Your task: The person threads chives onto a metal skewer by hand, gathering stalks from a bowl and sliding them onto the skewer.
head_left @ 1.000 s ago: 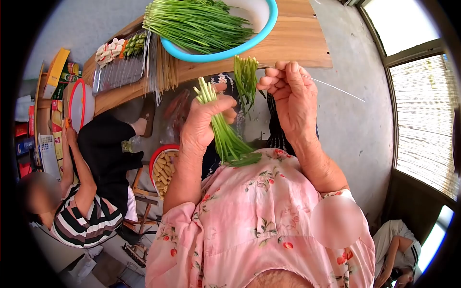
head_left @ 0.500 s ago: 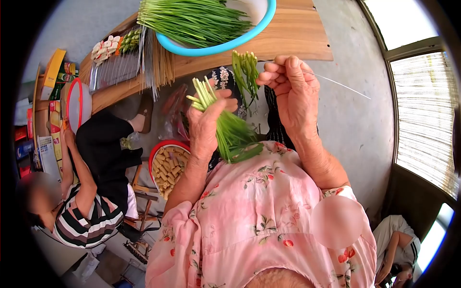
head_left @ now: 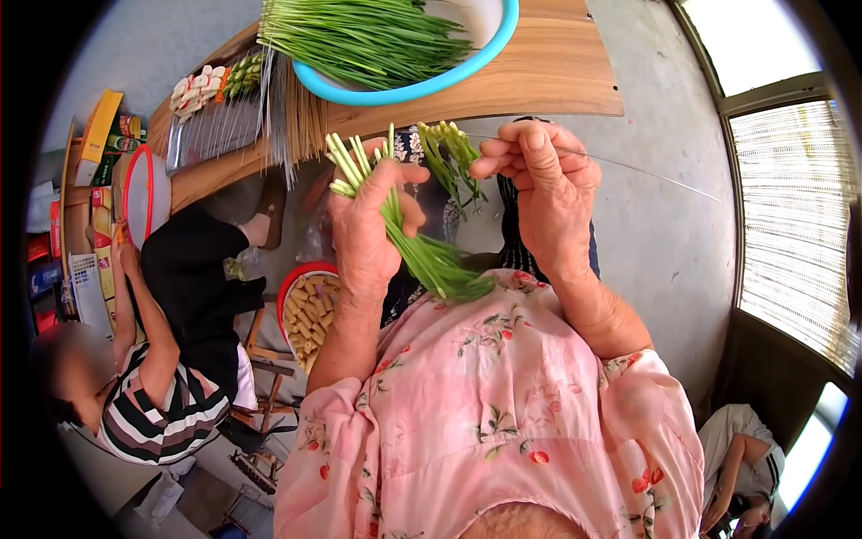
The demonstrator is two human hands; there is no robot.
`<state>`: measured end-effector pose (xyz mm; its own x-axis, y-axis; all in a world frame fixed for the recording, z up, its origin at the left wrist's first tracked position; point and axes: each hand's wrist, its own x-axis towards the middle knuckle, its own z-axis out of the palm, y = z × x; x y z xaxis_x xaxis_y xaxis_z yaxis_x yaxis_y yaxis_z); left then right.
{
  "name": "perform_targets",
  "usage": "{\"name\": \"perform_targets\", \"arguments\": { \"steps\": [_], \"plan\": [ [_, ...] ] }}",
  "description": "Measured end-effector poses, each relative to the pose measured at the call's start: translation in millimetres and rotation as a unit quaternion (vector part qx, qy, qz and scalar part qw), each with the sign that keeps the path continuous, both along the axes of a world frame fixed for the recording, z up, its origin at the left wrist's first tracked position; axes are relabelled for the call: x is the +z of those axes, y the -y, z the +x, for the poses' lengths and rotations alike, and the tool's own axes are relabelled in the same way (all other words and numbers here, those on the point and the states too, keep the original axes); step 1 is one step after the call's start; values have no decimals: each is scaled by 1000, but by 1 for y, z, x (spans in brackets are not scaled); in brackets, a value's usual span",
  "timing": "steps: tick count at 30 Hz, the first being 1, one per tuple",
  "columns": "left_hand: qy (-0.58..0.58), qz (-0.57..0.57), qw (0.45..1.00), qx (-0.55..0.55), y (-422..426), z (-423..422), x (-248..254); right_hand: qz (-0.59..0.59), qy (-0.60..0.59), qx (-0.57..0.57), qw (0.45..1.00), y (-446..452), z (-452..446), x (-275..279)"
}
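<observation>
My left hand (head_left: pixel 366 235) is closed around a bunch of garlic chives (head_left: pixel 435 265). The pale cut stems stick up past the thumb, and the green leaves hang down toward my lap. In my right hand (head_left: pixel 554 193) a thin metal skewer (head_left: pixel 660 178) is pinched between thumb and fingers, its bare end reaching out to the right. At the skewer's other end, between my two hands, sits a cluster of folded chives (head_left: pixel 452 162) with their ends hanging down. Its point is hidden among the chives.
Ahead stands a wooden table (head_left: pixel 566 63) with a blue-rimmed basin (head_left: pixel 431 88) of chives. Filled skewers (head_left: pixel 220 85) and bare skewers (head_left: pixel 301 112) lie at its left. Beside my left arm is a red-rimmed container (head_left: pixel 310 314) of short tan rolls. Another person (head_left: pixel 171 359) sits at left.
My left hand has moved left, with the stems now more spread out. The skewer and its folded chives have shifted slightly left and down, and my right hand has lowered a little.
</observation>
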<state>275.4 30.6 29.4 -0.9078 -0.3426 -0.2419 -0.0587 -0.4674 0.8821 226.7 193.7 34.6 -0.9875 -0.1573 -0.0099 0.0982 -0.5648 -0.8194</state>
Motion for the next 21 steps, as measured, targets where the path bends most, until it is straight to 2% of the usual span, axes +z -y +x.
{"name": "perform_targets", "arguments": {
  "steps": [7,21],
  "plan": [
    [32,68,997,25,1,0,0,10,-6,-2,1000,2,0,-3],
    [37,10,999,35,-5,-2,6,14,-13,-1,1000,3,1,-2]
  ]
}}
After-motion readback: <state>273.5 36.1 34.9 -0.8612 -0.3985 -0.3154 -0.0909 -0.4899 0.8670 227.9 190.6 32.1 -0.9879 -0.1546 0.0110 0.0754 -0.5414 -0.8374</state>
